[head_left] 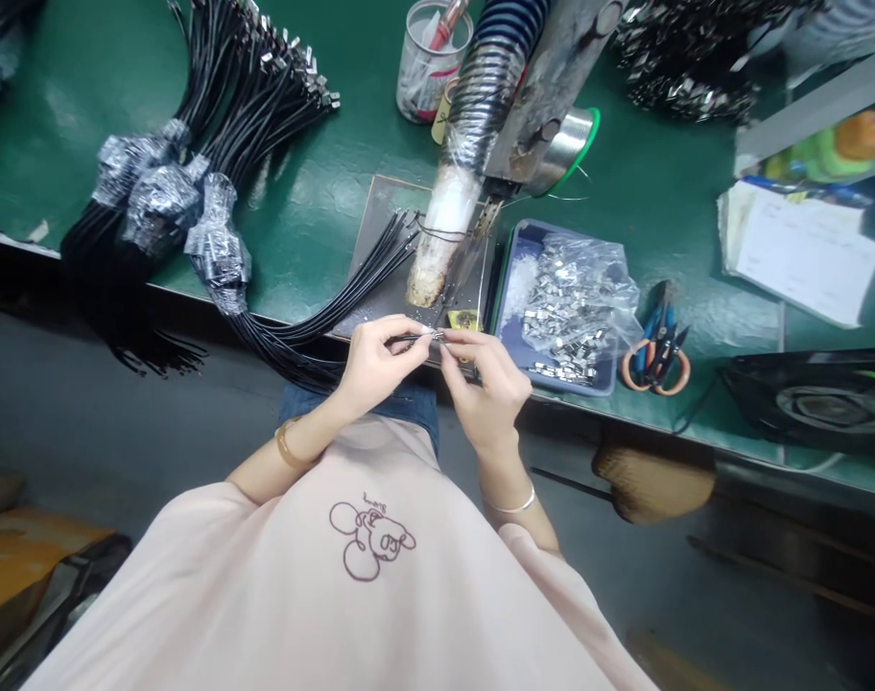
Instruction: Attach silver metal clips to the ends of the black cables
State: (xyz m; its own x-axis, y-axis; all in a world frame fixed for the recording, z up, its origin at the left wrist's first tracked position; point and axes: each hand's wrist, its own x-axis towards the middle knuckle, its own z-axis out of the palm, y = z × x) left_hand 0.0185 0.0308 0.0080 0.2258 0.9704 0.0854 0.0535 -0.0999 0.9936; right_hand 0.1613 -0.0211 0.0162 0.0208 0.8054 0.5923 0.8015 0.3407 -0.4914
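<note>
Thumb and forefinger of my left hand (376,365) pinch the end of a black cable near the table's front edge. Facing it, my right hand (486,379) pinches a small silvery metal connector (437,334) at that cable end; whether the two are joined is too small to tell. A bundle of black cables (294,331), wrapped in plastic film, runs from the left towards my hands, with several ends on a dark board (380,216). Just to the right of my right hand is a blue tray (506,336) of loose metal connectors (567,307), some in a clear bag.
A ribbed hose (481,106) with a taped white end hangs over the board, beside a solder spool (567,149). Scissors (657,365) lie right of the tray. More wrapped cable bundles (156,192) lie left. A plastic cup (430,72) and papers (801,254) stand farther back.
</note>
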